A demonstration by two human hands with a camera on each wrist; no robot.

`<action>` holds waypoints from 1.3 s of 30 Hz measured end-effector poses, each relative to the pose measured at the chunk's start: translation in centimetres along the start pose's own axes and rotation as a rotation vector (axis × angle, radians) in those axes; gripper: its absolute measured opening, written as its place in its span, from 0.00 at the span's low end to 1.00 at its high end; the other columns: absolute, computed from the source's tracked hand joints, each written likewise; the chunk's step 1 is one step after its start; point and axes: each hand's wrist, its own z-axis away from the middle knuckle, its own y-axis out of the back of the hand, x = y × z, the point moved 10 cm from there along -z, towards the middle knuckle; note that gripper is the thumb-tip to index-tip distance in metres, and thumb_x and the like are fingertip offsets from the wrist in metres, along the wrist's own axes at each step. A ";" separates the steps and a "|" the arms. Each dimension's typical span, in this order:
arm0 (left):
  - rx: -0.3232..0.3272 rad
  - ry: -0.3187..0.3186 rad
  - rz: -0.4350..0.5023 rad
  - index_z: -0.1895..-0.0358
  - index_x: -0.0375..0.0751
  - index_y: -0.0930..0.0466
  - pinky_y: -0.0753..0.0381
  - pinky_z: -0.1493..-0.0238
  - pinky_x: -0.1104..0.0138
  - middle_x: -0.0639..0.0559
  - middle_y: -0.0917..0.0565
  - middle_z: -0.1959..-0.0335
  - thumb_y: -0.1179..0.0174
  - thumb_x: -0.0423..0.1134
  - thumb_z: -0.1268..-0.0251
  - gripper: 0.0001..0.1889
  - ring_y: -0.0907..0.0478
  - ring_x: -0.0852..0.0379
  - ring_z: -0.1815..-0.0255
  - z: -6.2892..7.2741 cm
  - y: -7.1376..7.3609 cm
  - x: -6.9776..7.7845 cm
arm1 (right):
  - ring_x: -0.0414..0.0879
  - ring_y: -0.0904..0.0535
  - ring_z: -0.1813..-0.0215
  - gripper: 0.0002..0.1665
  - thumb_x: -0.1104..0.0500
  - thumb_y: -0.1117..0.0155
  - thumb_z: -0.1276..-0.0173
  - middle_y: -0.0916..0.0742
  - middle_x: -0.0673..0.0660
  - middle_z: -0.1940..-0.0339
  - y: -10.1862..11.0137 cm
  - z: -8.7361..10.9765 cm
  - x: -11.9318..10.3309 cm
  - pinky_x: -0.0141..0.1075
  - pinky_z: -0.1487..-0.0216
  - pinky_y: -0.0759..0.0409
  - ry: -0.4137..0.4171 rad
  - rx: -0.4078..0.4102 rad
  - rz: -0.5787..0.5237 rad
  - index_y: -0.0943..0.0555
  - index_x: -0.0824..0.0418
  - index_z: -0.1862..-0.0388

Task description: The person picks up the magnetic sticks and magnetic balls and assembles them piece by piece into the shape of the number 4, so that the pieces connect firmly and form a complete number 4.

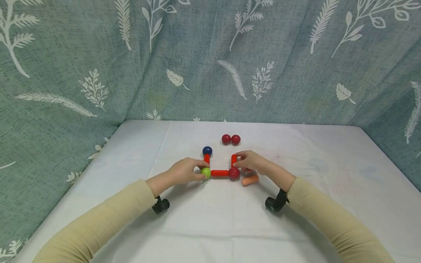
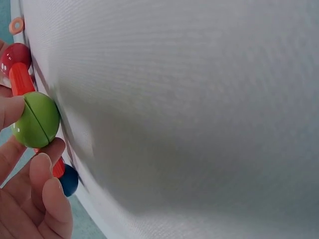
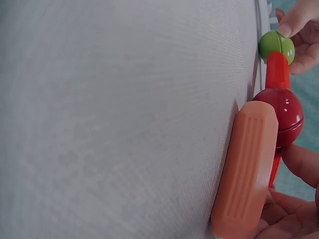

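Observation:
My left hand [image 1: 188, 170] pinches a green ball [image 2: 40, 120] between thumb and fingers. From that ball a red rod [image 1: 219, 173] runs right to a red ball [image 1: 234, 173]. Another red rod [image 1: 206, 159] leads away from the green ball to a dark blue ball [image 1: 207, 151]. On the right, my right hand [image 1: 251, 162] holds a third red rod [image 1: 234, 160], which points away from the red ball and meets it at its near end. Just beside the right hand lies a loose orange rod [image 3: 246, 172], close to the red ball.
Two more red balls, one on the left [image 1: 226, 139] and one on the right [image 1: 235, 139], sit side by side farther back on the white tablecloth [image 1: 197, 226]. A green leaf-patterned curtain [image 1: 204, 73] hangs behind the table.

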 end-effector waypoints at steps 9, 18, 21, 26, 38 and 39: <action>-0.008 -0.005 -0.013 0.49 0.47 0.21 0.27 0.58 0.64 0.54 0.17 0.60 0.37 0.43 0.44 0.18 0.26 0.58 0.62 0.0 0.0 0.0 | 0.44 0.29 0.70 0.33 0.57 0.40 0.36 0.24 0.59 0.54 0.0 0.0 0.0 0.29 0.72 0.31 -0.012 0.001 0.002 0.36 0.58 0.33; 0.003 -0.021 -0.158 0.51 0.49 0.19 0.28 0.68 0.67 0.56 0.21 0.63 0.37 0.45 0.46 0.17 0.28 0.60 0.65 -0.6 0.6 1.4 | 0.44 0.28 0.69 0.33 0.58 0.40 0.36 0.24 0.59 0.53 0.0 0.0 0.1 0.29 0.71 0.31 -0.008 -0.004 -0.004 0.36 0.58 0.33; 0.014 -0.032 -0.144 0.50 0.49 0.20 0.27 0.67 0.66 0.54 0.22 0.62 0.36 0.45 0.46 0.18 0.28 0.59 0.66 -1.1 0.5 2.5 | 0.44 0.28 0.70 0.33 0.57 0.40 0.37 0.24 0.58 0.53 0.0 0.1 0.1 0.29 0.71 0.30 -0.014 -0.001 -0.006 0.36 0.58 0.33; -0.009 -0.052 -0.129 0.49 0.51 0.19 0.24 0.61 0.66 0.54 0.18 0.55 0.36 0.45 0.44 0.17 0.24 0.60 0.59 -1.9 -0.7 3.6 | 0.44 0.28 0.71 0.33 0.57 0.40 0.37 0.24 0.58 0.53 0.0 0.0 0.1 0.29 0.72 0.30 -0.009 -0.006 -0.011 0.36 0.57 0.33; -0.007 -0.036 -0.092 0.54 0.49 0.17 0.26 0.65 0.71 0.56 0.16 0.59 0.36 0.40 0.44 0.13 0.27 0.63 0.67 -2.6 -1.5 3.7 | 0.45 0.28 0.70 0.33 0.57 0.40 0.37 0.24 0.59 0.52 0.0 -0.1 0.2 0.28 0.72 0.30 -0.003 -0.011 -0.018 0.36 0.57 0.33; -0.005 -0.035 -0.089 0.54 0.49 0.17 0.26 0.65 0.71 0.56 0.16 0.59 0.36 0.40 0.44 0.13 0.27 0.63 0.67 -2.6 -1.5 3.7 | 0.45 0.28 0.70 0.33 0.57 0.40 0.37 0.24 0.59 0.52 0.0 -0.1 0.2 0.28 0.71 0.30 -0.003 -0.011 -0.019 0.37 0.57 0.33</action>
